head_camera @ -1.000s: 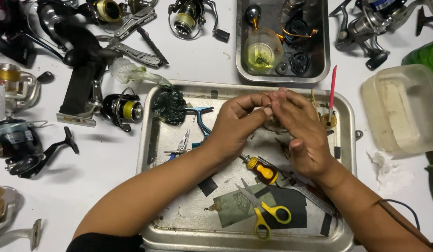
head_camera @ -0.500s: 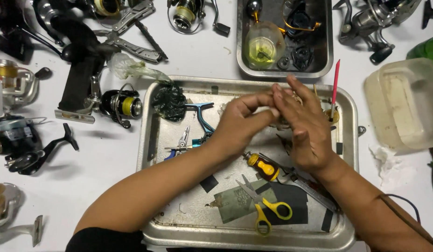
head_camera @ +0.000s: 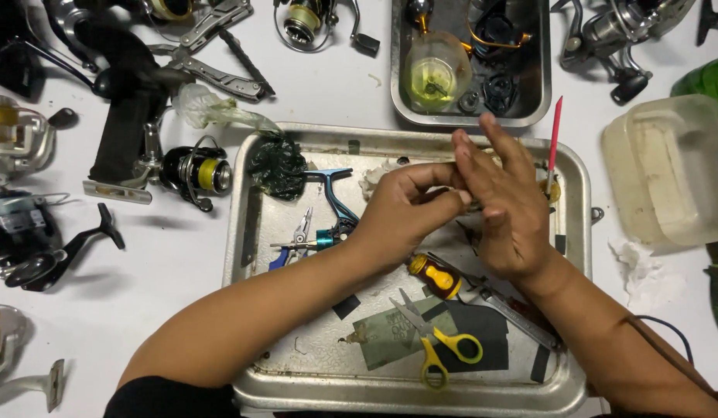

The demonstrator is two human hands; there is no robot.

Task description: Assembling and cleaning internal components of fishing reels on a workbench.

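Two hands are met over the metal tray (head_camera: 254, 232): a small hidden part is pinched by the left hand (head_camera: 405, 213); the right hand (head_camera: 510, 209), fingers spread, is pressed against it at 3 o'clock. Fitting step judged underway; steady fingertip alignment needed next.

crumpled clear plastic bag (head_camera: 220, 112) left of tray, translucent plastic container (head_camera: 672, 166) far right

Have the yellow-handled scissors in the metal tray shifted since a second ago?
No. The yellow-handled scissors lie in the same spot on the dark sheet near the metal tray's front rim.
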